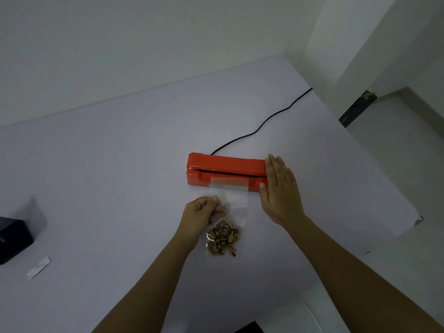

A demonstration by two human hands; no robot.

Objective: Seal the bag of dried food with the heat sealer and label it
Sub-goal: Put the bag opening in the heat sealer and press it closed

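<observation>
Clear bag (pixel 236 205) lies flat on table (pixel 120 164). Dried food (pixel 222 240) is bunched at the bag's bottom end, nearest the person, just below L fingertips. Bag mouth runs away from L fingers, up over the front lip of the red heat sealer (pixel 223 162) and into its slot. A grey strip shows across the film at the lip, prob. the sealer's edge seen thru plastic, can't tell for sure. Food sits well clear of the slot, so only empty film would get heated.

L hand (pixel 201 212): thumb + curled fingers pinch the bag's left edge about mid-length, between food and sealer. Likely there to hold the film taut & straight so the mouth doesn't skew or wrinkle in the slot.

R hand (pixel 278 188): fingers straight, together, laid flat on the sealer's right end, thumb at the front of the base beside the bag's right edge. It grips nothing. It sits at what looks like the lid's free end, prob. for leverage to press down. A dark gap shows between lid and base left of R fingers, so the lid seems not fully down. Seal step is in hand, not judged done.

Black cord (pixel 264 123) leaves the sealer's back and runs off beyond R fingertips. Far left of L fingers, well apart, lie a white label strip (pixel 38 267) w/ grey backing and a black box-like obj (pixel 12 239), cut off by the frame edge. Label not yet on bag.
</observation>
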